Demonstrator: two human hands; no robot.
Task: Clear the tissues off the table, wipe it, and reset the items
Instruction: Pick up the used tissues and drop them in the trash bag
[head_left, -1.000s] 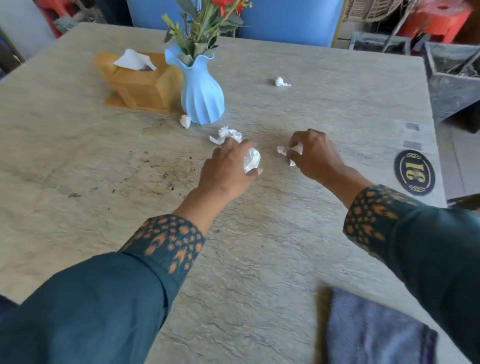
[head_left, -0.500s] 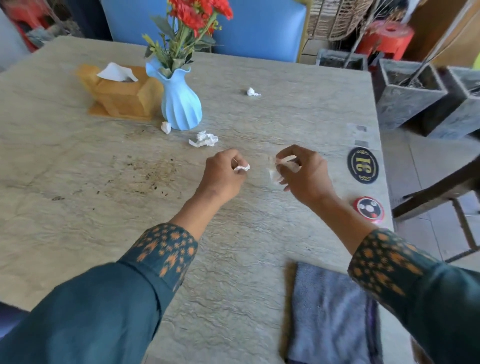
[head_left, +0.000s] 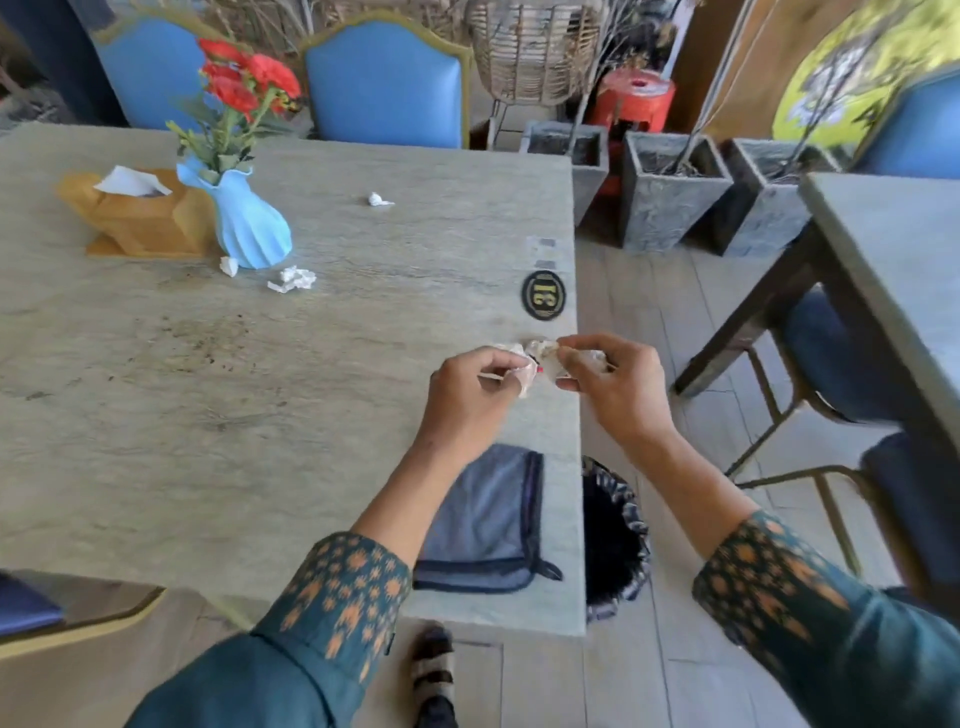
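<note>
My left hand (head_left: 470, 397) and my right hand (head_left: 615, 389) are raised over the table's right edge, fingers nearly touching. Each pinches crumpled white tissue (head_left: 543, 358). Three more tissue scraps lie on the stone table (head_left: 156, 415): one crumpled wad (head_left: 292, 279) in front of the blue vase (head_left: 249, 223), a small one (head_left: 228, 266) at the vase's foot, and one (head_left: 379, 199) farther back. A wooden tissue box (head_left: 137, 215) stands left of the vase. A folded grey-blue cloth (head_left: 485, 519) lies at the near right corner.
A black bin (head_left: 613, 535) stands on the floor just right of the table's near corner, below my hands. A round number plaque (head_left: 543, 294) is on the table. Dark crumbs (head_left: 197, 343) speckle the middle. Blue chairs, grey planters and a second table (head_left: 893, 260) surround it.
Both hands lifted tissues from the middle of the table and carried them right toward the table's edge. The view turned right, revealing the bin and the neighbouring table.
</note>
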